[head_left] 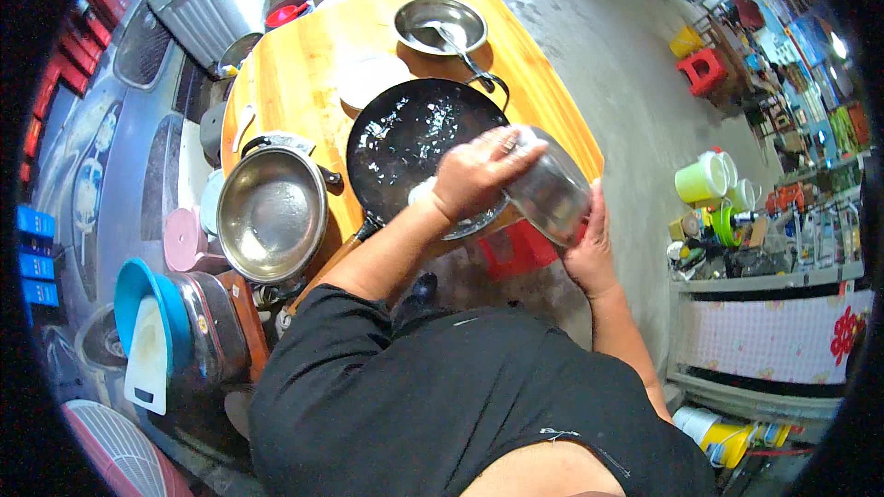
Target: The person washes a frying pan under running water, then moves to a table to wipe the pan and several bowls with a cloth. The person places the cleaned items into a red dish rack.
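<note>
A clear, see-through container (pixel 550 189), smeared by motion and perhaps a jar or bowl, is tilted over the right edge of the table. My left hand (pixel 479 170) reaches across the black wok (pixel 405 133) and grips the container's upper left rim. Something white shows at those fingertips; I cannot tell what it is. From the lower right, my right hand (pixel 592 253) holds the container's other end, its fingers partly hidden. Shiny wet-looking patches cover the inside of the wok, whose wooden handle (pixel 331 262) points toward me.
On the wooden table (pixel 308 46) stand a small steel pan (pixel 442 14) and a white round plate (pixel 368 78). A steel pot (pixel 272 212) sits at the left edge, above a blue basin (pixel 175 313) with a white cutting board (pixel 147 359). A red stool (pixel 516 248) is below.
</note>
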### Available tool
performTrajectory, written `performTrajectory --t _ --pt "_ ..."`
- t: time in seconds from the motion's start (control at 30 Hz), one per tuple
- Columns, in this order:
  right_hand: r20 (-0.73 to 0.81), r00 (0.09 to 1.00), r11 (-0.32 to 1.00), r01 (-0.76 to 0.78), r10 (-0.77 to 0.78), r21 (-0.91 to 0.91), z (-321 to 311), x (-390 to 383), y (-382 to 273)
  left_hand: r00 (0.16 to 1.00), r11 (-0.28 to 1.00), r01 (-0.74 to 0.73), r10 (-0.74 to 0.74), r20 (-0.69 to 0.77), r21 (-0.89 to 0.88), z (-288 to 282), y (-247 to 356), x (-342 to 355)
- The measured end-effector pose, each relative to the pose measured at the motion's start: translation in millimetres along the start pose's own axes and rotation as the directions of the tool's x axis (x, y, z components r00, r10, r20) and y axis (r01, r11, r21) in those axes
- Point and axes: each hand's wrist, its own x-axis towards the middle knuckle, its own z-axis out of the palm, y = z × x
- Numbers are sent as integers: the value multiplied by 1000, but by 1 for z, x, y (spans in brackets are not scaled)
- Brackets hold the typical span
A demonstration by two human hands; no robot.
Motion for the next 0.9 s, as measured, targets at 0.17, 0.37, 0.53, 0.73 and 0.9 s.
performTrajectory --t 0.17,0.37,0.53,0.73,0.9 --pt "70 980 548 -162 186 821 15 39 25 977 975 111 -71 201 -192 -16 -13 11" --pt "504 612 -153 -533 609 832 26 29 65 567 583 779 -812 -138 -229 -31 -229 -65" --pt "427 574 -310 -295 699 904 6 -30 91 -160 -190 946 -978 132 -263 -2 -397 -196" --pt "437 151 -419 -141 887 897 -24 -146 119 124 -72 780 -956 266 -622 46 -412 -215" --pt "403 13 -401 -65 915 914 -28 -205 130 -108 -84 858 -994 -18 -506 44 -425 -181"
